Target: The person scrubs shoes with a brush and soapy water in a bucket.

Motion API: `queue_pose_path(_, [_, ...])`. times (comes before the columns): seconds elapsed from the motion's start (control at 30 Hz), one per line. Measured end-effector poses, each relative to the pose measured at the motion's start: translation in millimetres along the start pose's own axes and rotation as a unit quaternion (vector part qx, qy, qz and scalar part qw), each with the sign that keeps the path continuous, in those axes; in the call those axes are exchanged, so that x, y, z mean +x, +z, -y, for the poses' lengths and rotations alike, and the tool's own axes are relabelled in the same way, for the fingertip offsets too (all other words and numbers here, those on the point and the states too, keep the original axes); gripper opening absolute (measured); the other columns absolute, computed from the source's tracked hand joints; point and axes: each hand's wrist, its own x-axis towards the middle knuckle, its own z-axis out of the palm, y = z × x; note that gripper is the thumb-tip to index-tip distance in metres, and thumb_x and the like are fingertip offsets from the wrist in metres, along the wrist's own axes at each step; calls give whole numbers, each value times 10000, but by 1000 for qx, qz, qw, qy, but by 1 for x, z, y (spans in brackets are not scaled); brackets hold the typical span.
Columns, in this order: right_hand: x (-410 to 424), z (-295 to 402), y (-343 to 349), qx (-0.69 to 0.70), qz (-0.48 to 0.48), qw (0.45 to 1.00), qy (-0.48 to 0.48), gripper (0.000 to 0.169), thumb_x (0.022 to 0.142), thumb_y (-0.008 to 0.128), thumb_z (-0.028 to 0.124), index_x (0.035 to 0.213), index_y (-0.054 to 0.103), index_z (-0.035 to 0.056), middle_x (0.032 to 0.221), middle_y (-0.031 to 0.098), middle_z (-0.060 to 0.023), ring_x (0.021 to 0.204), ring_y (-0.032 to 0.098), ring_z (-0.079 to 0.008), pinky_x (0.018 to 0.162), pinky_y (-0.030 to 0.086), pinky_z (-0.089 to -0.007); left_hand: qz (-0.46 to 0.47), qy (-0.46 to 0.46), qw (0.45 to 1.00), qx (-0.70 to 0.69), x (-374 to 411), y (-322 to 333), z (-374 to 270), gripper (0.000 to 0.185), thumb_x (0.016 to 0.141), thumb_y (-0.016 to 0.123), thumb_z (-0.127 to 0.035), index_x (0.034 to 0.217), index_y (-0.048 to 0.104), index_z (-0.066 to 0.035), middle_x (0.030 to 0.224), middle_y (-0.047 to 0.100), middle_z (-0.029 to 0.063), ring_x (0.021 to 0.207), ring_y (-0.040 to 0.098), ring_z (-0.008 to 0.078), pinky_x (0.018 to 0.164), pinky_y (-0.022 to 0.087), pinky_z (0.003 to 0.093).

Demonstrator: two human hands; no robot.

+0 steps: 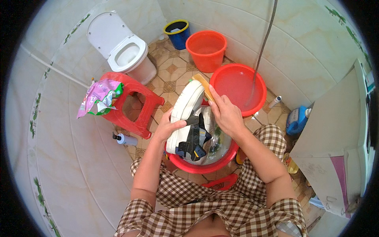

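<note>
My left hand [168, 126] grips a white and black sneaker [185, 118], tilted with its toe away from me, thumb on its side. In my right hand [226, 114] is a brush with a yellowish handle [204, 86], held against the toe end of the sole; its bristles are mostly hidden, with a bit of green showing. Below the shoe stands a red basin [195, 169] of soapy-looking water. Another pale shoe [208, 118] rests in it, partly covered by the held one.
A red basin [234, 86] of water with a hose over it, an orange bucket [207, 50] and a blue bin [179, 37] stand beyond. At left are a toilet [128, 54], red stool [142, 115], purple bag [103, 94] and pump bottle [127, 139]; a blue jug [296, 120] stands right.
</note>
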Motion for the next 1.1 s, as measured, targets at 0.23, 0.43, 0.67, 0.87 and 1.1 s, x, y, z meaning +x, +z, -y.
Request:
queue_pose_path(0.23, [4, -9, 6, 186, -131, 971, -77, 523, 1087, 530, 338, 1586, 450, 204, 987, 617, -188, 943, 660, -370, 891, 533, -470, -16, -11, 999, -29, 2, -5, -8, 904, 722, 900, -318, 1464, 515, 25, 1335, 648, 118, 1190, 625, 193, 1052, 476, 338])
queue_pose_path(0.43, [-9, 11, 0, 130, -47, 977, -162, 536, 1033, 640, 293, 1553, 511, 266, 893, 581, -128, 801, 650, -325, 726, 551, -426, -69, -35, 997, -26, 7, -7, -1, 762, 784, 861, -244, 1432, 550, 5, 1295, 671, 113, 1167, 654, 195, 1022, 514, 340])
queue_pose_path(0.67, [-14, 24, 3, 16, -60, 985, -158, 549, 1010, 657, 324, 1542, 522, 301, 851, 532, -98, 702, 621, -319, 590, 517, -455, -93, -47, 990, -92, 6, -10, 6, 645, 839, 824, -246, 1364, 578, 39, 1214, 701, 123, 1037, 703, 190, 927, 575, 336])
queue_pose_path(0.87, [-4, 15, 2, -5, -107, 988, -112, 534, 1032, 627, 308, 1552, 508, 280, 898, 539, -127, 728, 633, -323, 625, 530, -459, -95, -76, 990, -75, 6, 1, 2, 677, 835, 832, -307, 1355, 579, 44, 1200, 702, 138, 997, 708, 194, 882, 590, 339])
queue_pose_path(1.1, [-7, 9, 3, 3, -73, 989, -130, 554, 1024, 636, 310, 1557, 493, 272, 914, 553, -143, 728, 640, -358, 642, 546, -481, -93, -87, 988, -90, 6, -2, 5, 688, 844, 821, -309, 1363, 555, 57, 1188, 702, 144, 990, 713, 206, 884, 589, 340])
